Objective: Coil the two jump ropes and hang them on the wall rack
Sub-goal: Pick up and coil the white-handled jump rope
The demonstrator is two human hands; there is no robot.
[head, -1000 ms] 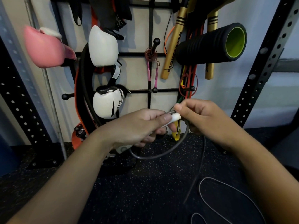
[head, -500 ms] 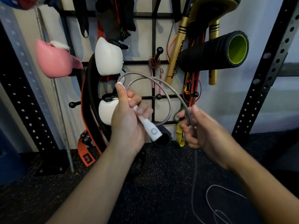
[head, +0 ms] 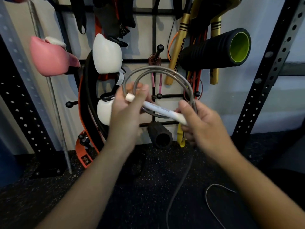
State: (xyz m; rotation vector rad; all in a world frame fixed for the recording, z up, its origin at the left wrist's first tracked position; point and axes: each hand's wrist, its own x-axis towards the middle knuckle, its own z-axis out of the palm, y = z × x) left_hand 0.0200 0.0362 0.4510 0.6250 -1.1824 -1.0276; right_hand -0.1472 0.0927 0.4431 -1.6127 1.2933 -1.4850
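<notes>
A grey jump rope (head: pixel 158 70) forms two loops in front of the black wall rack (head: pixel 154 27). Its white handle (head: pixel 158 109) lies across the loops. My left hand (head: pixel 127 116) is shut on the handle's left end and the loops. My right hand (head: pixel 203 124) pinches the rope at the handle's right end. The rest of the grey rope (head: pixel 179 184) hangs from my right hand down to the floor. A thin pale cord (head: pixel 212 189) lies on the floor at the lower right; I cannot tell whether it belongs to this rope. A thin pink-handled rope (head: pixel 156 75) hangs coiled on a rack peg.
The rack carries white boxing gloves (head: pixel 107 53), a pink glove (head: pixel 51 58), a black foam roller (head: pixel 216 48), gold sticks (head: pixel 177 47), bands and an orange-black belt (head: pixel 85 100). Perforated black uprights (head: pixel 267 66) stand on both sides. The floor (head: pixel 140 187) is dark speckled rubber.
The handle has swung from pointing down to lying crosswise. My right hand came in to its free end. The loops now stand higher and rounder between both hands.
</notes>
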